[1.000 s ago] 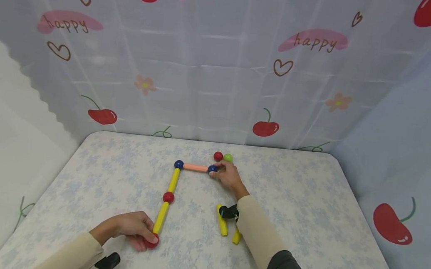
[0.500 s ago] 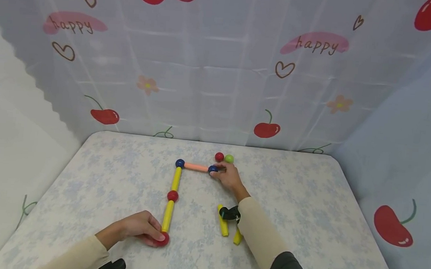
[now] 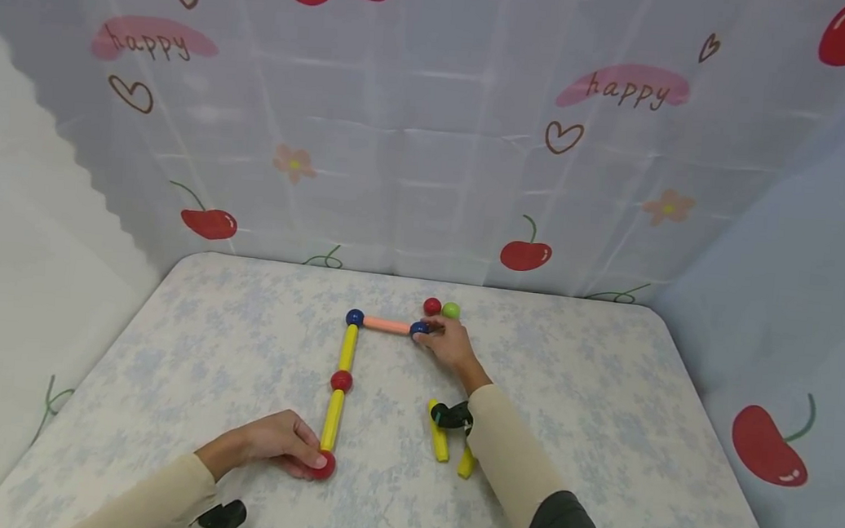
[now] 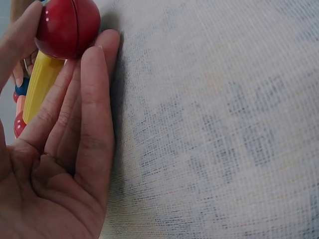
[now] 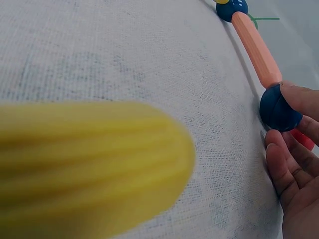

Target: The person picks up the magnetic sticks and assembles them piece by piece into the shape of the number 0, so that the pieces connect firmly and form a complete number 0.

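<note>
On the pale, blue-mottled table [image 3: 582, 406], an angled chain of balls and sticks lies between the two hands. Near end: big red ball [image 3: 327, 469], pinched by the left hand [image 3: 277, 442], thumb on one side, fingers on the other; in the left wrist view the lower fingers lie extended along the tabletop, beneath the ball. From that ball, a lower yellow stick [image 3: 333, 421] runs away from the person to a middle red ball [image 3: 341, 381], then an upper yellow stick [image 3: 348, 347] goes on to a corner blue ball [image 3: 355, 317]. There the chain turns right: peach stick [image 3: 387, 325], then end blue ball [image 3: 418, 327], held between thumb and fingers of the right hand [image 3: 452, 346]. Right wrist view shows thumb on that ball and the peach stick's end touching it. Just beyond the right hand, a loose red ball [image 3: 432, 306] and a green ball [image 3: 451, 310] sit side by side. Near the right forearm, two loose yellow sticks [image 3: 440, 441], one partly covered by the sleeve [image 3: 513, 446]. Cherry-print sheet [image 3: 427, 199] behind the table.
</note>
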A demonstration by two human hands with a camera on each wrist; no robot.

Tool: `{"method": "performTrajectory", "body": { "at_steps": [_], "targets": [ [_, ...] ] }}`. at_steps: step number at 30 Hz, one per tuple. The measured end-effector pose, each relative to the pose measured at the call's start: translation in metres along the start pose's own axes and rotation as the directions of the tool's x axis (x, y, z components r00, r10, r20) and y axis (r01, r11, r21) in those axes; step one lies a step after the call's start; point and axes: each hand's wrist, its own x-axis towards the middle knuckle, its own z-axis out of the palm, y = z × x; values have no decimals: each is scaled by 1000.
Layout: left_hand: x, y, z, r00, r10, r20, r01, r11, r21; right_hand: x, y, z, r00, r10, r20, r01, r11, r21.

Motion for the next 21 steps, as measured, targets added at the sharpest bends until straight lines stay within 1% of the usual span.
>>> {"method": "performTrajectory", "body": {
  "at_steps": [5, 10, 14, 18, 21],
  "targets": [
    [0, 2, 1, 1000, 2, -5, -2, 1000, -5, -1, 0, -1, 1000, 7, -5, -7, 1000, 5],
    [0, 2, 0, 1000, -10, -8, 10, 1000, -5, -2, -2, -1, 1000, -6, 1, 6, 1000, 5],
    [1, 0, 0, 1000, -7, -5, 7, 1000, -5, -5, -3, -2, 1000, -1, 1, 1, 1000, -21],
    [1, -2, -1, 1000, 3, 0, -3, 1000, -8, -14, -4, -8, 1000, -9, -1, 8, 996, -83],
    [1, -3, -2, 1000, 5, 5, -5, 1000, -13, -28, -9, -16, 998, -18, 54, 25, 993, -119]
  ]
}}
